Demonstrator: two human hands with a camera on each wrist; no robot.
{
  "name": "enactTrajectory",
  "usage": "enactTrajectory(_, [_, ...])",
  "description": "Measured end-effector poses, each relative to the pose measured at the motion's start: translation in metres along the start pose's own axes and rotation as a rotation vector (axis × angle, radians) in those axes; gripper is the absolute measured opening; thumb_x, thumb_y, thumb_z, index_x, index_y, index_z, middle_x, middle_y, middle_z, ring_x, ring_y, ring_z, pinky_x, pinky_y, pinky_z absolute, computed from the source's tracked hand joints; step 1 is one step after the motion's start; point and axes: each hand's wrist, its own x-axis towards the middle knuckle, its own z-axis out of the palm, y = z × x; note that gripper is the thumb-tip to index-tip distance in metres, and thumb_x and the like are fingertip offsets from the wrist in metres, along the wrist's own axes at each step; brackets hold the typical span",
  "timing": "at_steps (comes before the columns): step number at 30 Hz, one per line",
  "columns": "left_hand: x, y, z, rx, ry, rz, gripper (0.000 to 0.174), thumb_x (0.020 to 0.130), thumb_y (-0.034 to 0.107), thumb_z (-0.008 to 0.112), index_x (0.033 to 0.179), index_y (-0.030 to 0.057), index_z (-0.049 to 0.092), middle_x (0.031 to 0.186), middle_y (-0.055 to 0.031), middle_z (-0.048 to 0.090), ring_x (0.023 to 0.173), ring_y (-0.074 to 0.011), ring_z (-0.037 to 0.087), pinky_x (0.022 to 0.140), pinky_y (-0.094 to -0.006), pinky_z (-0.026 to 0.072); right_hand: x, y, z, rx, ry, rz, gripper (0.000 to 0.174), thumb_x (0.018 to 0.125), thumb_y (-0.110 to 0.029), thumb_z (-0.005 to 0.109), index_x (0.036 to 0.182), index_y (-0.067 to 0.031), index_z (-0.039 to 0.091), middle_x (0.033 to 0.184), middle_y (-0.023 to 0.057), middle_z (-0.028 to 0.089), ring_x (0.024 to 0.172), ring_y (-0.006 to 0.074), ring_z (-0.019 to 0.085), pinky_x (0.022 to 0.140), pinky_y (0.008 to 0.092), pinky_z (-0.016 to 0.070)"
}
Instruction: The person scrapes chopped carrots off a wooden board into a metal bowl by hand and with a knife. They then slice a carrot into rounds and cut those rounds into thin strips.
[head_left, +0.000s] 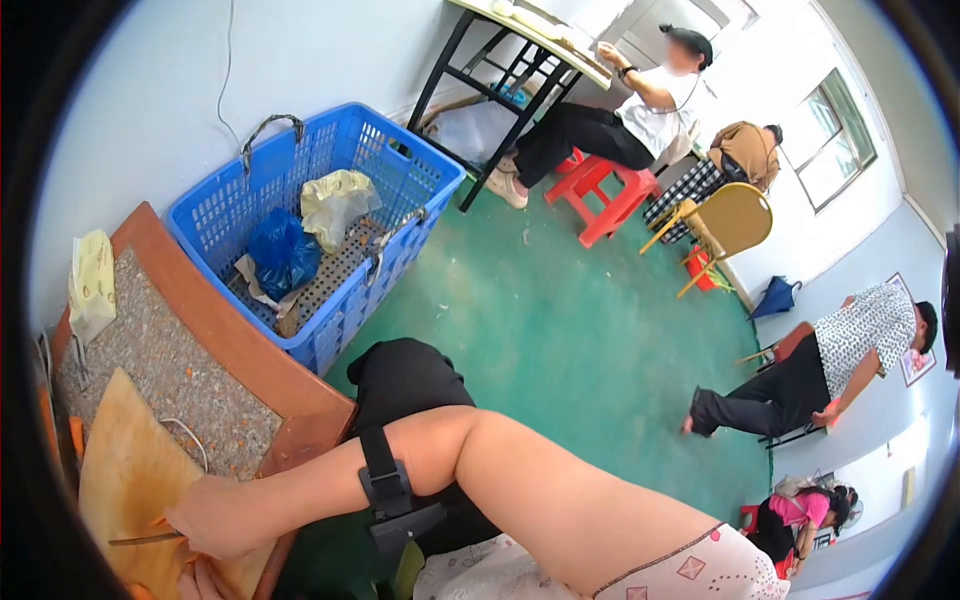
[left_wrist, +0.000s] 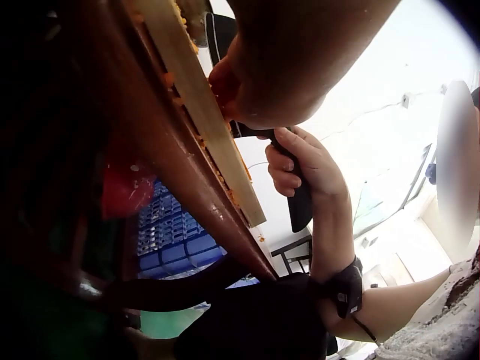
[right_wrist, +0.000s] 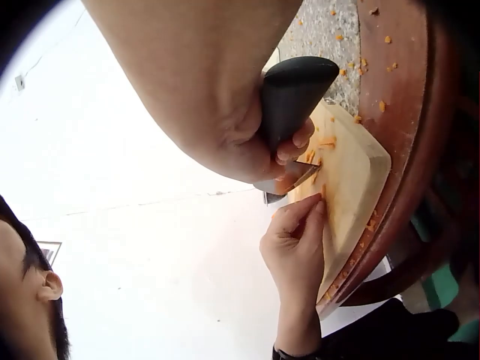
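2 bags (head_left: 283, 250) in basket (head_left: 350, 320) (blue) | right hand (right_wrist: 217, 127) fingers clamped on knife (right_wrist: 296, 94) | left hand (right_wrist: 292, 247) fingers together on board (right_wrist: 356, 169)

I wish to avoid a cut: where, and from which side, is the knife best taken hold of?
By the handle, coming from its free end, opposite the blade. The handle is thick and rounded, so it can be wrapped fully, as the right hand does. The blade lies low on the board, close to the left hand, so that side looks unsafe.
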Motion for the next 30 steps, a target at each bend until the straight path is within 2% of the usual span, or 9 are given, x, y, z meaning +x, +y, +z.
enactTrajectory(5, [-0.012, -0.064, 0.057, -0.003, -0.011, 0.059, 0.021, 0.088, 0.008, 0.059, 0.106, -0.0023, 0.066, 0.105, -0.0195, 0.064, 0.092, -0.035, 0.061, 0.079, -0.0384, 0.0504, -0.003, 0.004, 0.003, -0.075, 0.022, -0.12, 0.019, 0.073, -0.017, 0.064, 0.078, 0.0008, 0.066, 0.075, 0.0216, 0.066, 0.074, 0.0375, 0.066, 0.066, 0.0432, 0.0526])
enactTrajectory(8, [-0.016, -0.04, 0.057, -0.114, 0.259, 0.061, 0.016, 0.083, 0.002, 0.063, 0.098, -0.0025, 0.066, 0.101, -0.0194, 0.064, 0.09, -0.0338, 0.062, 0.079, -0.0399, 0.0515, -0.004, 0.007, 0.004, -0.178, -0.016, -0.154, 0.019, 0.072, -0.016, 0.062, 0.078, 0.0011, 0.066, 0.074, 0.0218, 0.066, 0.072, 0.0376, 0.066, 0.063, 0.0442, 0.0527])
enactTrajectory(11, [-0.017, -0.021, 0.044, -0.07, 0.244, 0.109, 0.019, 0.077, -0.003, 0.064, 0.096, -0.0028, 0.066, 0.095, -0.0189, 0.066, 0.088, -0.0342, 0.062, 0.079, -0.0387, 0.0508, -0.035, 0.002, -0.019, -0.143, -0.015, -0.284, 0.022, 0.082, -0.015, 0.058, 0.099, -0.003, 0.052, 0.082, 0.0202, 0.065, 0.079, 0.0377, 0.066, 0.063, 0.0459, 0.0515])
enactTrajectory(12, [-0.014, -0.01, 0.035, -0.042, 0.21, 0.069, 0.02, 0.075, -0.004, 0.063, 0.095, -0.0024, 0.065, 0.092, -0.0184, 0.065, 0.086, -0.0336, 0.061, 0.076, -0.0394, 0.0504, -0.038, -0.009, -0.035, -0.188, -0.141, -0.221, 0.022, 0.084, -0.015, 0.057, 0.101, -0.0028, 0.052, 0.087, 0.0199, 0.065, 0.08, 0.0372, 0.066, 0.064, 0.0471, 0.0513])
enactTrajectory(14, [-0.01, -0.003, 0.018, -0.131, 0.164, 0.091, 0.02, 0.072, -0.004, 0.063, 0.092, -0.0028, 0.063, 0.089, -0.0174, 0.062, 0.081, -0.0334, 0.06, 0.072, -0.04, 0.0495, -0.035, -0.003, -0.022, -0.192, -0.125, -0.105, 0.021, 0.084, -0.012, 0.057, 0.102, -0.0029, 0.052, 0.087, 0.0206, 0.064, 0.079, 0.0394, 0.064, 0.065, 0.0487, 0.0505])
enactTrajectory(16, [-0.011, -0.004, 0.021, -0.166, 0.15, 0.09, 0.029, 0.069, 0.002, 0.056, 0.097, -0.0053, 0.061, 0.093, -0.017, 0.058, 0.087, -0.032, 0.057, 0.073, -0.0364, 0.05, -0.033, -0.002, -0.024, -0.179, -0.113, -0.068, 0.02, 0.085, -0.011, 0.056, 0.101, -0.0018, 0.051, 0.081, 0.0233, 0.061, 0.076, 0.0425, 0.06, 0.063, 0.0494, 0.0474])
enactTrajectory(20, [-0.013, 0.0, 0.02, -0.193, 0.178, 0.042, 0.028, 0.068, -0.003, 0.062, 0.095, -0.0046, 0.064, 0.091, -0.0162, 0.062, 0.08, -0.0313, 0.06, 0.069, -0.0363, 0.0501, -0.037, -0.008, -0.032, -0.262, -0.066, -0.143, 0.017, 0.087, -0.016, 0.056, 0.089, -0.0016, 0.048, 0.065, 0.0215, 0.061, 0.063, 0.0401, 0.062, 0.056, 0.0498, 0.0484])
enactTrajectory(21, [-0.017, -0.003, 0.023, -0.146, 0.141, 0.061, 0.036, 0.066, 0.001, 0.058, 0.101, -0.0061, 0.062, 0.095, -0.0152, 0.059, 0.088, -0.0301, 0.057, 0.07, -0.034, 0.0515, -0.04, -0.009, -0.035, -0.294, -0.075, -0.169, 0.017, 0.087, -0.016, 0.057, 0.089, -0.0018, 0.048, 0.064, 0.0204, 0.06, 0.061, 0.0389, 0.062, 0.054, 0.0483, 0.0484])
enactTrajectory(30, [-0.018, -0.005, 0.028, -0.158, 0.178, 0.087, 0.031, 0.065, 0.002, 0.059, 0.094, -0.0064, 0.064, 0.092, -0.0168, 0.059, 0.087, -0.0315, 0.058, 0.071, -0.0367, 0.0518, -0.069, -0.019, -0.039, -0.438, -0.124, -0.231, 0.015, 0.085, -0.011, 0.059, 0.087, -0.0033, 0.047, 0.065, 0.0114, 0.053, 0.053, 0.0291, 0.059, 0.045, 0.0367, 0.0464])
